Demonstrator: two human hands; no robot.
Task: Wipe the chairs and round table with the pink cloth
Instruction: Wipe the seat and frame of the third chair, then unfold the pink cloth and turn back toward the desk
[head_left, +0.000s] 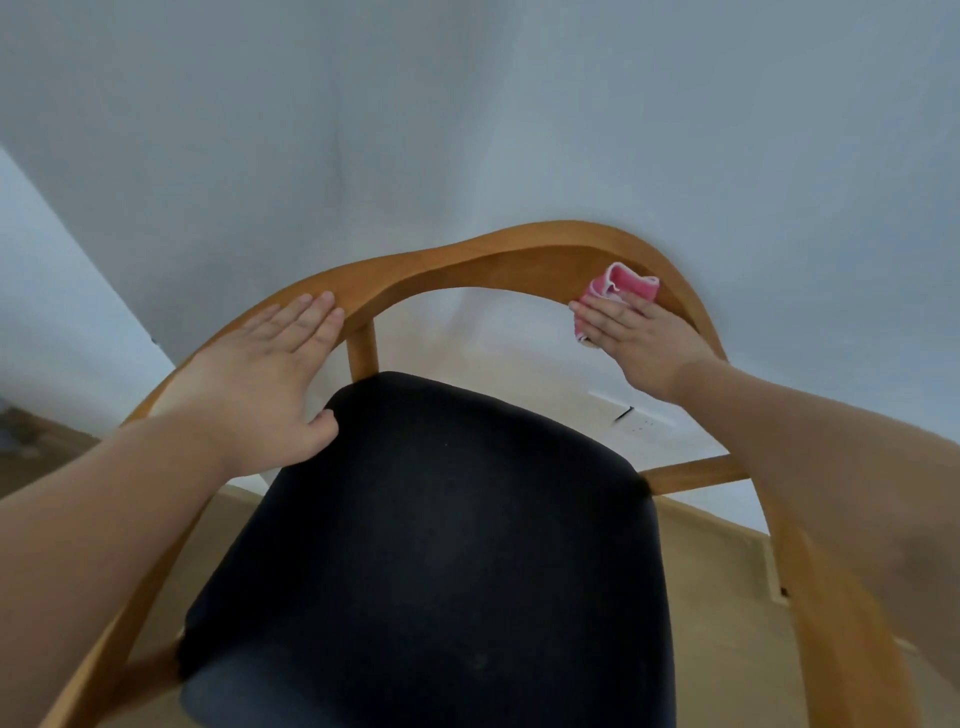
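A wooden chair (467, 260) with a curved back rail and a black padded seat (447, 545) fills the view. My right hand (639, 338) presses the folded pink cloth (623, 286) flat against the inner face of the rail on the right. My left hand (260, 374) lies flat on the rail's left side, fingers together, thumb over the seat's corner, holding nothing. The round table is out of view.
A pale wall (467, 130) stands close behind the chair, with a socket plate (639, 415) low on it. Light wood floor (727, 597) shows around the chair legs. A dark patch of floor lies at the far left.
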